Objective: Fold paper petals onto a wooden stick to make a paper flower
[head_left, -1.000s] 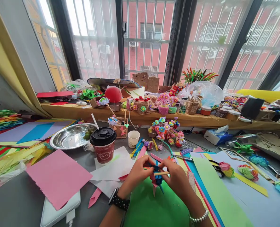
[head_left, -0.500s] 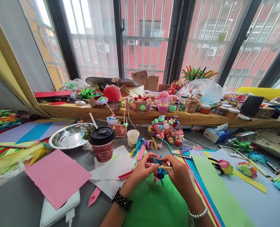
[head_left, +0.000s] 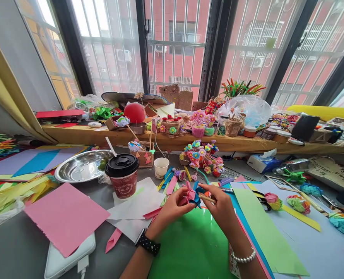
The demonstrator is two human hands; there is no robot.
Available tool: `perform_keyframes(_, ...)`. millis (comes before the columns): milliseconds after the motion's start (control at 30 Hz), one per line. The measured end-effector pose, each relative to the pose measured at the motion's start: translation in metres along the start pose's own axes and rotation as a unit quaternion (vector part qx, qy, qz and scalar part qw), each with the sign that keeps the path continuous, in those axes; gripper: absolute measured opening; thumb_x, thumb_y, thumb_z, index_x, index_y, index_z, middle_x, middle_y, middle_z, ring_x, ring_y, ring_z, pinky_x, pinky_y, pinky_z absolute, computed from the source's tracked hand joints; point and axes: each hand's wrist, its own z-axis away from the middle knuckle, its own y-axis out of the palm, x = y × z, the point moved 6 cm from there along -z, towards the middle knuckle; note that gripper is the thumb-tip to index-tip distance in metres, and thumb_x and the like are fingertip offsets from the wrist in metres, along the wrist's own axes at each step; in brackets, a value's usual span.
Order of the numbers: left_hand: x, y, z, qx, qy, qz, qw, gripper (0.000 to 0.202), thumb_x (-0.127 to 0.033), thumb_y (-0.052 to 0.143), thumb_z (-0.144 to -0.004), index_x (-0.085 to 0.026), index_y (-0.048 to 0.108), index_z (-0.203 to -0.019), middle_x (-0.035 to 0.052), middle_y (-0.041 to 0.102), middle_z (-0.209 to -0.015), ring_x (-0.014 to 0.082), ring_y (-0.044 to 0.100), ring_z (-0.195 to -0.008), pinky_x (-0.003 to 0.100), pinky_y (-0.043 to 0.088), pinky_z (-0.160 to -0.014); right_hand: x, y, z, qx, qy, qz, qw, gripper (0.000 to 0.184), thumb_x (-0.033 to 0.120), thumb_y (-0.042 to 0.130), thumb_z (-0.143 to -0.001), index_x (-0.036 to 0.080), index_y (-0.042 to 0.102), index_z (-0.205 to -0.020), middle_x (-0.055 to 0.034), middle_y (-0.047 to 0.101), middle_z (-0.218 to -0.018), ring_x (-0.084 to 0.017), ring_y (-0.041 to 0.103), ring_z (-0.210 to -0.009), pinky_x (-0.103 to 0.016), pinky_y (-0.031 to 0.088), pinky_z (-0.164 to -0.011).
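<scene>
In the head view, a folded paper flower with pink and blue petals is held up over a green mat. My left hand is closed around its pink side, thumb near the blue folds. Between the fingers of my right hand lies a short wooden stick, pointing toward the flower. Those right fingertips also touch a blue petal at the flower's right edge. The fingers hide part of the folds. Just left of my left wrist are loose folded pink pieces.
Left of the hands stand a lidded coffee cup, a metal plate and a white paper cup. Pink paper rests on a white power bank. Coloured strips and paper flowers lie to the right.
The paper flower has turned in my hands, so more pink petals show at the left. My right hand has shifted slightly right and up, and the wooden stick now tilts more.
</scene>
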Motion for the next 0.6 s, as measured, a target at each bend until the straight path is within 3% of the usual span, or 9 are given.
perform_keyframes(300,0.0056,-0.0006,-0.0017,-0.006,-0.002,-0.028,1.0,0.043,-0.025,0.067,-0.059,-0.016,0.05,-0.098,0.0077,0.056,-0.103,0.0227,0.051,-0.1,0.036,0.039,-0.09,-0.0053,0.0038,0.0004,0.005,0.005,0.01,1.0,0.019,0.018,0.048,-0.074,0.017,0.064,-0.084,-0.0062,0.067,-0.081,-0.019,0.061,-0.072,-0.028,0.048,-0.062)
perform_keyframes(600,-0.0024,0.0009,0.0008,-0.018,0.0,-0.069,0.997,0.036,-0.02,0.063,-0.062,-0.017,0.051,-0.096,0.005,0.058,-0.099,0.0196,0.054,-0.095,0.034,0.039,-0.089,-0.0084,0.0048,0.001,0.004,0.016,-0.003,1.0,0.019,0.019,0.049,-0.073,0.018,0.064,-0.084,-0.0064,0.068,-0.081,-0.02,0.062,-0.073,-0.029,0.048,-0.062)
